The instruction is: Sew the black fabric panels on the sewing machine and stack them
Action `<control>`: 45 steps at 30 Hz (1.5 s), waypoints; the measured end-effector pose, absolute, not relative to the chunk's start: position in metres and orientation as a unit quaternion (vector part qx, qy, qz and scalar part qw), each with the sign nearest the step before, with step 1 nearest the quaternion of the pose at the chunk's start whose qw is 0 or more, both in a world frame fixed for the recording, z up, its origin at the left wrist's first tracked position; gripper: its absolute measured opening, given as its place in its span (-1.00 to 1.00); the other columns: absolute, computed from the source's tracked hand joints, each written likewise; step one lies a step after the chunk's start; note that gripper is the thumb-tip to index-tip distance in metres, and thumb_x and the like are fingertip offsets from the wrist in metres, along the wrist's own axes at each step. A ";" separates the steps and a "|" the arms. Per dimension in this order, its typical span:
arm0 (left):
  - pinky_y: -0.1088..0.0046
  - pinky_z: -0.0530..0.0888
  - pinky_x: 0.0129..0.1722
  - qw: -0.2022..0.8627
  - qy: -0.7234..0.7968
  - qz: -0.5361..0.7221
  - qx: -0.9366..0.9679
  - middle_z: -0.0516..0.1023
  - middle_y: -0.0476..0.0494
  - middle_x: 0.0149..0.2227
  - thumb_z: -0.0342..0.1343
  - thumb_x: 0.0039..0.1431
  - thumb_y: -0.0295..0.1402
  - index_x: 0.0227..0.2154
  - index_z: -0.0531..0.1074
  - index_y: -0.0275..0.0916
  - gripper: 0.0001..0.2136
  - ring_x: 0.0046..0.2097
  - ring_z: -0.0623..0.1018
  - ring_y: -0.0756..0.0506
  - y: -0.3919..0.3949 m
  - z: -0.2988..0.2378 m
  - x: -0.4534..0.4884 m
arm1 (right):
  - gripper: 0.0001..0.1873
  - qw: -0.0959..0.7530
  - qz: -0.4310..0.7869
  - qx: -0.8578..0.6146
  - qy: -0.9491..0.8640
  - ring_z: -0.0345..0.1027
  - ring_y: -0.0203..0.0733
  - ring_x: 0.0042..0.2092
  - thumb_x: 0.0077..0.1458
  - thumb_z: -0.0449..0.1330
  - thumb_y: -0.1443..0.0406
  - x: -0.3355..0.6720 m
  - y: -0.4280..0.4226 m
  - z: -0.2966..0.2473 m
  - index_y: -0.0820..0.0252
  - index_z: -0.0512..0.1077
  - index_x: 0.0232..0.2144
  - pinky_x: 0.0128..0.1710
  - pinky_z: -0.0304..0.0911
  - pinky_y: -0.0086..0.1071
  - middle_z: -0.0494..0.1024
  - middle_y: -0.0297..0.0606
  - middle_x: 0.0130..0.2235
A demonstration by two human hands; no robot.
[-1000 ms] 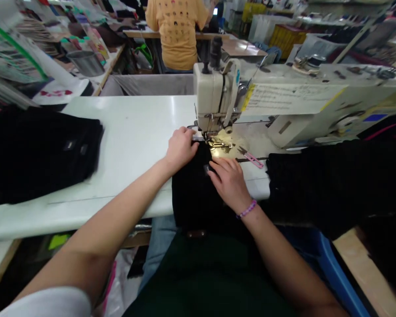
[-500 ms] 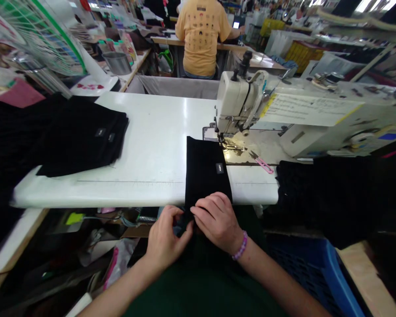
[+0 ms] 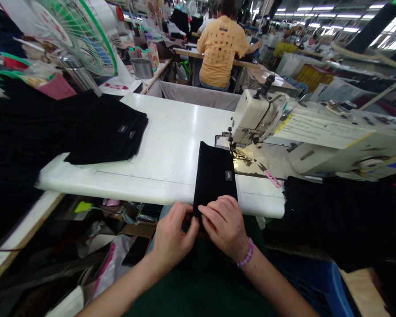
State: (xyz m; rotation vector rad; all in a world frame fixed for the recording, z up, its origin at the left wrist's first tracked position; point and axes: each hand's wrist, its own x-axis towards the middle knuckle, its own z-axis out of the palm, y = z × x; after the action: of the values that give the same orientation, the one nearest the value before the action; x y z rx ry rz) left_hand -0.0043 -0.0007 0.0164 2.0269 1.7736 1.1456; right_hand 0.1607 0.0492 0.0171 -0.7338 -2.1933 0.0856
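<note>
A black fabric piece (image 3: 214, 171) with a small dark label lies on the white sewing table (image 3: 165, 136), its near end hanging over the front edge. My left hand (image 3: 174, 233) pinches the near left corner of that fabric. My right hand (image 3: 225, 224), wearing a purple bead bracelet (image 3: 246, 253), is closed on the same near end, fingertips close to the left ones. The far right corner of the fabric lies beside the presser foot of the sewing machine (image 3: 251, 119). Pink thread snips (image 3: 269, 175) rest on the machine bed to the right.
A stack of black labelled pieces (image 3: 108, 132) lies on the table's left. More black fabric (image 3: 333, 215) hangs at the right, above a blue crate (image 3: 333, 286). A fan (image 3: 86, 39) stands at the back left. A person in a yellow shirt (image 3: 221, 48) sits ahead.
The view has tilted and swung, so the scene sits further right and slanted. Both hands still hold the near end of the fabric, which has barely moved on the table.
</note>
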 end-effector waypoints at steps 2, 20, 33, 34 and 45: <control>0.48 0.35 -0.43 0.117 0.604 0.392 0.684 0.37 0.00 -0.44 -0.03 0.28 -0.43 -0.39 0.29 -0.16 -0.89 -0.41 0.44 -0.02 0.000 0.017 -0.005 | -0.75 0.397 0.030 -0.288 -0.871 0.38 -0.20 -0.21 0.23 0.16 0.46 0.159 0.049 0.018 0.24 0.46 -0.04 0.02 0.28 -0.17 0.55 -0.25 -0.27; 0.48 0.38 -0.43 0.213 0.587 0.448 0.639 0.43 -0.01 -0.51 0.02 0.27 -0.35 -0.50 0.38 -0.19 -0.79 -0.47 0.43 -0.02 0.000 0.024 0.000 | -0.74 0.405 0.030 -0.272 -0.872 0.41 -0.22 -0.18 0.27 0.11 0.43 0.160 0.048 0.021 0.17 0.49 -0.05 0.11 0.26 -0.18 0.57 -0.27 -0.25; 0.50 0.09 -0.65 0.456 0.670 0.461 0.361 0.10 0.08 -0.69 0.14 0.13 0.01 -0.54 0.53 -0.25 -0.60 -0.61 0.12 0.03 -0.004 0.001 -0.011 | -0.74 0.420 0.124 -0.633 -0.639 0.44 -0.11 -0.29 0.04 0.14 0.34 0.196 0.046 0.004 0.21 0.47 -0.18 -0.25 0.36 -0.26 0.53 -0.21 -0.35; 0.51 0.06 -0.66 0.477 0.664 0.464 0.341 0.07 0.09 -0.69 0.14 0.12 0.03 -0.55 0.52 -0.26 -0.58 -0.62 0.09 0.04 -0.004 -0.001 -0.009 | -0.83 0.412 0.215 -0.643 -0.608 0.41 -0.18 -0.41 0.06 0.13 0.30 0.197 0.045 0.003 0.19 0.46 -0.27 -0.36 0.33 -0.33 0.49 -0.29 -0.47; 0.55 0.00 -0.68 0.512 0.671 0.440 0.308 0.06 0.13 -0.71 0.15 0.04 0.09 -0.52 0.52 -0.29 -0.54 -0.65 0.07 0.07 -0.005 -0.013 -0.003 | -0.56 0.423 0.580 -0.570 -0.400 0.17 -0.42 -0.71 0.11 0.06 -0.06 0.198 0.042 0.006 0.19 0.32 -0.49 -0.74 0.04 -0.58 0.44 -0.39 -0.63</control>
State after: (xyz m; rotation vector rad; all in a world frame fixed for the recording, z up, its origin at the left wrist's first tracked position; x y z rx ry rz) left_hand -0.0034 -0.0052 -0.0133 0.7400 1.6149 1.0583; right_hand 0.1980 0.0423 0.0060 -1.4258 -1.0018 1.4529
